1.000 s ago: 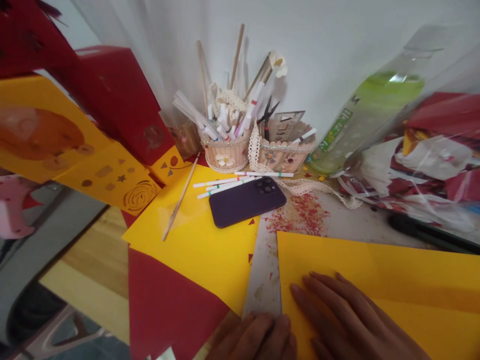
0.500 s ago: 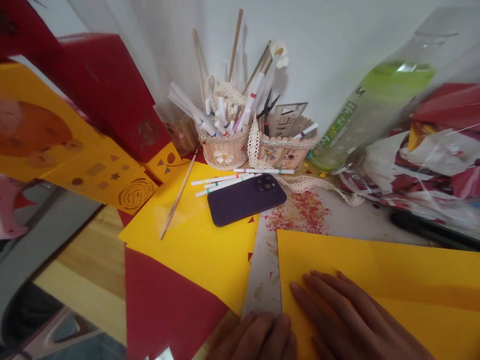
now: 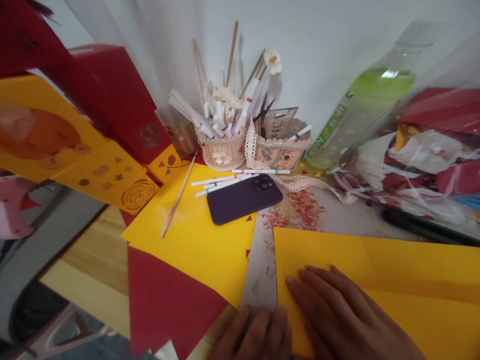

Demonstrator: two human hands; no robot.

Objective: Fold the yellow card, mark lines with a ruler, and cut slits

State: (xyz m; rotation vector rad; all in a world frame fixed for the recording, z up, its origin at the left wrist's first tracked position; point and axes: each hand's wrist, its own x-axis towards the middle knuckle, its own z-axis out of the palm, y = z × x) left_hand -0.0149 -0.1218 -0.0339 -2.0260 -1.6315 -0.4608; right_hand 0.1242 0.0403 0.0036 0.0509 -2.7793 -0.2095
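Note:
My right hand (image 3: 348,312) lies flat on a folded yellow sheet of paper (image 3: 405,265), its fingers stretched toward the sheet's left side. Beside that sheet's lower left edge, my left hand (image 3: 257,335) rests with its fingers bent and close together over the grey board (image 3: 258,282). Its thumb and whatever it may grip are out of sight. To the left lies another yellow sheet (image 3: 202,250) on top of red paper (image 3: 168,300). A dark purple phone (image 3: 240,200) lies across the left sheet's right part, camera side up.
White markers (image 3: 213,180) and a thin wooden stick (image 3: 179,195) lie behind the left sheet. Decorated holders (image 3: 224,155) with pens and pliers (image 3: 264,117) line the wall. A green-tinted bottle (image 3: 337,130), a bag of scraps (image 3: 420,150) and red-yellow paper boxes (image 3: 123,105) flank them.
The view has shifted slightly. My left hand's fingers have moved a little upward along the sheet's edge. My right hand stays flat on the yellow sheet.

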